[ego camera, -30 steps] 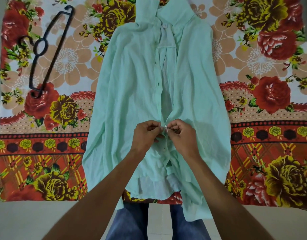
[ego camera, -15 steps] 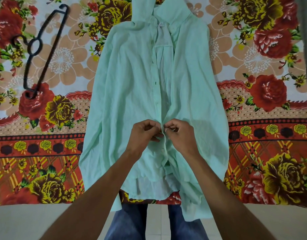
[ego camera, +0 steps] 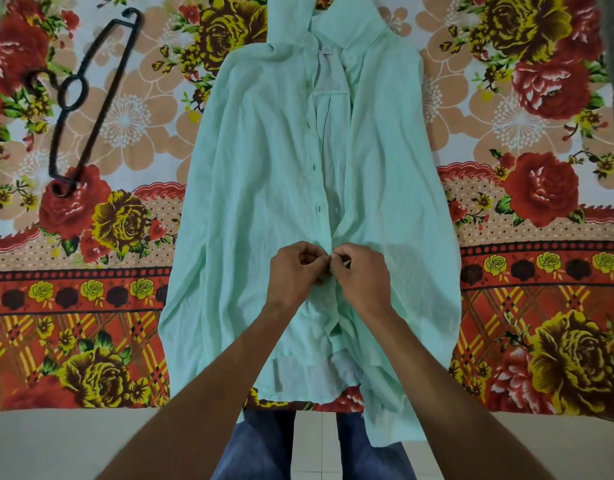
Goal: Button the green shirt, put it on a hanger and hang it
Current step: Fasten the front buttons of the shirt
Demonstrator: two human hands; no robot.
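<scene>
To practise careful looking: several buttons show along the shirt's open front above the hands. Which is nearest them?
The lowest button, just above the left hand and right hand pinching the green shirt; the others sit higher.

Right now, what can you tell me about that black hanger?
The hanger is black and thin, plastic by the look, with a curled hook, a small ring beside the hook and a long straight bar. It lies flat and slantwise on the floral cloth, at the upper left, with its hook toward the left edge. It lies apart from the shirt, and only the cloth touches it.
</scene>
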